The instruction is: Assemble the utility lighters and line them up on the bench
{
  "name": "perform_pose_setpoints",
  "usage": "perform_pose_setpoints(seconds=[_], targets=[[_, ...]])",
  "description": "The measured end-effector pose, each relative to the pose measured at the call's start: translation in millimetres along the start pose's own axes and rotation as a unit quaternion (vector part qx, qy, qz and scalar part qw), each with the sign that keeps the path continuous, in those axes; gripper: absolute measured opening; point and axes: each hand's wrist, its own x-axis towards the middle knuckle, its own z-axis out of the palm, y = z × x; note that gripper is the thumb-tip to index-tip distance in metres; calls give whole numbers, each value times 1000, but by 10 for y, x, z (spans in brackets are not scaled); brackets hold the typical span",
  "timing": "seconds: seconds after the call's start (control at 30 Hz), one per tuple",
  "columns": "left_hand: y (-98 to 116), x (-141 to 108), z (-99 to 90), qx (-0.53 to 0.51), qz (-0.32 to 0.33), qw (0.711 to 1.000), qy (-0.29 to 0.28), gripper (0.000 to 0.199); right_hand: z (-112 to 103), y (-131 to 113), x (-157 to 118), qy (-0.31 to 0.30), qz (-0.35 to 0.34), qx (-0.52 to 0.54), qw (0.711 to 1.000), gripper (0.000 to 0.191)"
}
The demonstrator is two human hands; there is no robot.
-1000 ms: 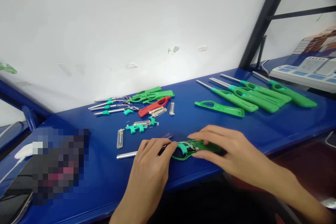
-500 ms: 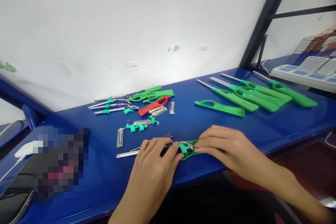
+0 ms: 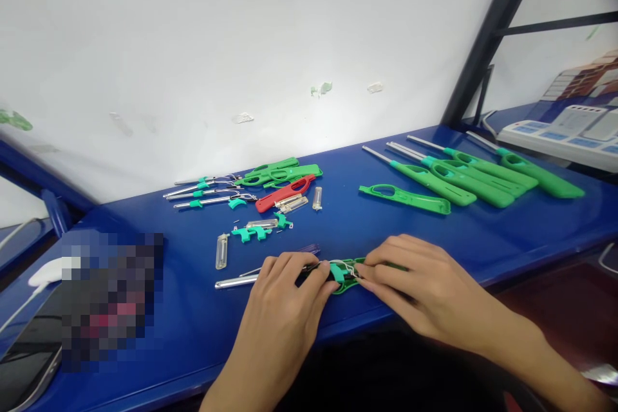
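A half-open gas lighter (image 3: 338, 273) lies at the table's front edge, with a green handle shell, a turquoise trigger, a white wire and a metal tube (image 3: 234, 282) pointing left. My left hand (image 3: 287, 293) is closed round its middle, thumb and fingers beside the trigger. From the other side my right hand (image 3: 410, 273) pinches at the end of the white wire over the shell; its fingertips hide the exact grip. A screwdriver (image 3: 309, 249) with a see-through purplish handle is partly behind my left hand.
Several metal lighter tubes (image 3: 212, 194), green shells (image 3: 294, 174), a red shell (image 3: 284, 194), clear fuel tanks (image 3: 221, 251) and turquoise triggers (image 3: 261, 233) lie behind. Closed green lighters (image 3: 463, 177) and a shell half (image 3: 405, 198) are on the right; a phone (image 3: 29, 354) is at left.
My right hand's fingertips have shifted slightly left along the lighter toward the trigger, and its fingers have bunched closer. My left hand keeps its hold.
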Motion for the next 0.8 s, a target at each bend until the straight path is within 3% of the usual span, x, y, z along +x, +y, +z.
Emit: perform_pose_setpoints(seconds=[0.23, 0.57, 0.8], targets=[[-2, -9, -6, -6, 3, 1000, 5, 19, 51, -6, 13, 6, 31, 1, 999, 20], [19, 2, -5, 37, 10, 999, -14, 24, 121, -40, 26, 62, 79, 41, 994, 9], [25, 5, -15, 33, 0, 998, -44, 20, 107, -68, 50, 104, 101, 101, 984, 15]])
